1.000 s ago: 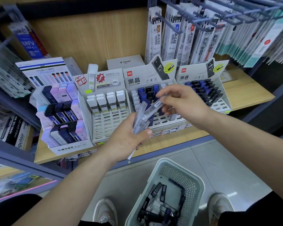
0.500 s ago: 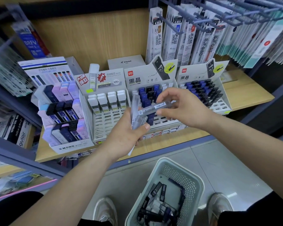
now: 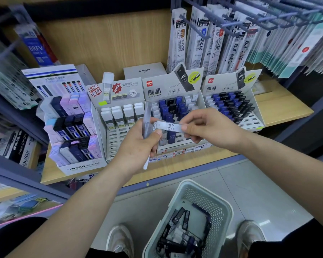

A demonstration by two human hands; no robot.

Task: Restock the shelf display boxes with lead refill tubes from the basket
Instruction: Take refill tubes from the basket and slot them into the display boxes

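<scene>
Several tubes [image 3: 146, 118] half hidden in left grip [image 3: 138, 146], right grip [image 3: 213, 128] pinching HB tube [image 3: 169, 127]

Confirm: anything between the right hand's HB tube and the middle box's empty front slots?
Nothing visible. The tube, pinched by the right hand, hangs before those slots; the left hand and its bundle sit leftward.

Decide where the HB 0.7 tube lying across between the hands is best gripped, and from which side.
Grip its right end, coming from the right, with a pinch across the flat faces. The tube lies roughly level and crosswise. Its left end is tucked against the bundle held in the left hand, so only the right end is free. The right hand pinches it there.
</scene>
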